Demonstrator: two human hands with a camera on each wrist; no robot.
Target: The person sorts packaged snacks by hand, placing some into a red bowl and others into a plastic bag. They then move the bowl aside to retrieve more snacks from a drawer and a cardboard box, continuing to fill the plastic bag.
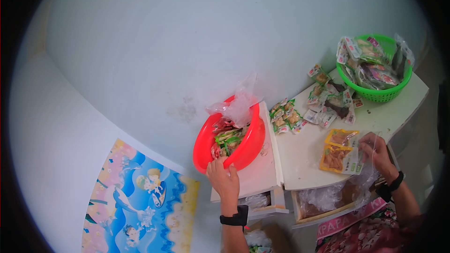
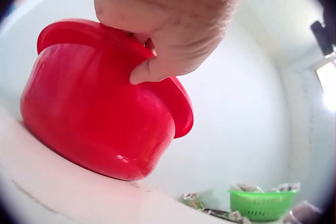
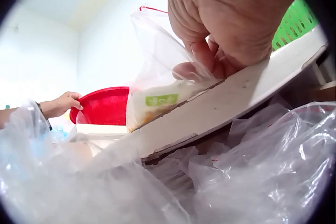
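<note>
On the left part of the white furniture stands a red plastic basin (image 1: 255, 143) with small snack packets (image 1: 228, 140) and a crumpled clear bag inside. My left hand (image 1: 224, 178) grips its near rim, the thumb pressed on the outer wall (image 2: 100, 113) in the left wrist view. My right hand (image 1: 376, 152) pinches a clear plastic zip bag (image 3: 152, 45) at the table's front edge. Yellow-edged snack packets (image 1: 333, 159) lie at that bag, their lower part showing through the film. The curled fingers of the right hand (image 3: 231, 24) partly cover the bag's side.
A green basket (image 1: 379, 95) full of packets stands at the back right. Loose packets (image 1: 328, 105) lie along the wall side of the tabletop (image 1: 300, 164). Below, an open drawer (image 1: 323, 219) holds clear plastic bags (image 3: 268, 155). A cartoon mat (image 1: 140, 201) is at the lower left.
</note>
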